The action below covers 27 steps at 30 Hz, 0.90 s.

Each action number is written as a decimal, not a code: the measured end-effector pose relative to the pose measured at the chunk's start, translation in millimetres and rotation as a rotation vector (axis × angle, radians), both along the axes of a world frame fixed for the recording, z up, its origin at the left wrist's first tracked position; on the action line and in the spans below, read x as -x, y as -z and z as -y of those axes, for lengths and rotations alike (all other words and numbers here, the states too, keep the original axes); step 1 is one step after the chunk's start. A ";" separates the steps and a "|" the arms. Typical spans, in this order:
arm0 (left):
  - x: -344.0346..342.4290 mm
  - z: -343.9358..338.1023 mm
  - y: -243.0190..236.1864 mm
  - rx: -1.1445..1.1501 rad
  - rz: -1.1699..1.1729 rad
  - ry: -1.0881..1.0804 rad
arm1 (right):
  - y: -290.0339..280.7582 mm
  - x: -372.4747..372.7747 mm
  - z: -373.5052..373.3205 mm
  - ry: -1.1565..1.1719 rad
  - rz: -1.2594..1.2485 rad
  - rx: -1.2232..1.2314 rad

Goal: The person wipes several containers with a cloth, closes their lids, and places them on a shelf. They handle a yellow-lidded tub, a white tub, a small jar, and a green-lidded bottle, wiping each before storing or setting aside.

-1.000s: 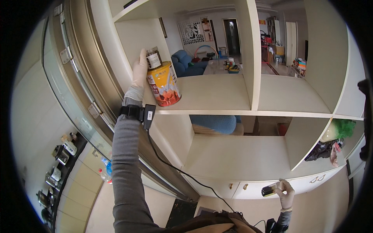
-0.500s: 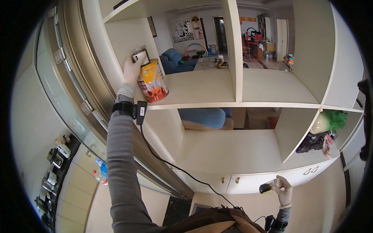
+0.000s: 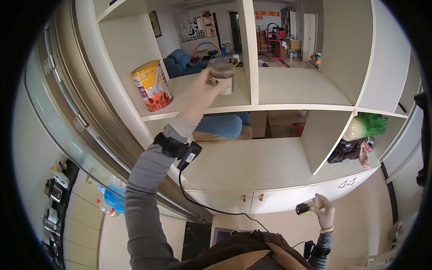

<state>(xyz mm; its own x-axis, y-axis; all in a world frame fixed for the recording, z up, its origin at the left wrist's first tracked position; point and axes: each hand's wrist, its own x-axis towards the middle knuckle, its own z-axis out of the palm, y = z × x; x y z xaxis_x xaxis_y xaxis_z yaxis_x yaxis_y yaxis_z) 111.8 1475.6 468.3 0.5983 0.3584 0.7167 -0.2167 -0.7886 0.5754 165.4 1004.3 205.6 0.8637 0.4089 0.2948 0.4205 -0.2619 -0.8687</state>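
My gloved left hand point(image 3: 203, 93) grips a small lidded jar point(image 3: 223, 77), slightly blurred, in the middle part of the upper left compartment. A yellow and orange can point(image 3: 151, 88) stands on the upper shelf point(image 3: 180, 100) against that compartment's left side, apart from my hand. Low at the right, in front of the white cabinet doors, my gloved right hand point(image 3: 324, 211) is closed on a small dark container point(image 3: 304, 206), held on its side.
Green bagged items and dark bags point(image 3: 363, 130) sit in the lower right cubby. A metal-framed glass door point(image 3: 74, 112) edges the left, a kitchen counter with appliances point(image 3: 56, 189) and bottles point(image 3: 110, 198) below it. Behind the shelving is a room with a blue sofa point(image 3: 179, 63).
My left hand has lifted the jar off the yellow can and moved it rightward. The can stays in its place. My right hand still holds the dark container.
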 end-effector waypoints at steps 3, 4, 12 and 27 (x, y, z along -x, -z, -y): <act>-16.0 6.5 12.8 0.048 -0.041 0.101 | -4.7 2.6 6.6 0.015 -0.034 0.031; -17.1 4.7 14.9 0.029 -0.017 0.091 | -5.3 4.0 9.3 0.037 -0.042 0.037; 11.2 -40.9 19.0 -0.006 0.065 -0.245 | 1.6 8.3 21.2 0.078 -0.048 0.076; 46.5 -64.2 8.6 -0.239 -0.274 -0.632 | 7.7 4.1 -2.7 0.003 0.004 0.070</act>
<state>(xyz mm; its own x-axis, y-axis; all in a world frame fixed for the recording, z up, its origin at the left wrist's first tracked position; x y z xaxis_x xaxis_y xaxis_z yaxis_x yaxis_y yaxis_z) 65.3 1539.8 459.7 0.4979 0.5470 0.6729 0.4487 -0.8265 0.3399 161.4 1007.0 197.9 0.8638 0.4263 0.2685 0.4228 -0.3234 -0.8466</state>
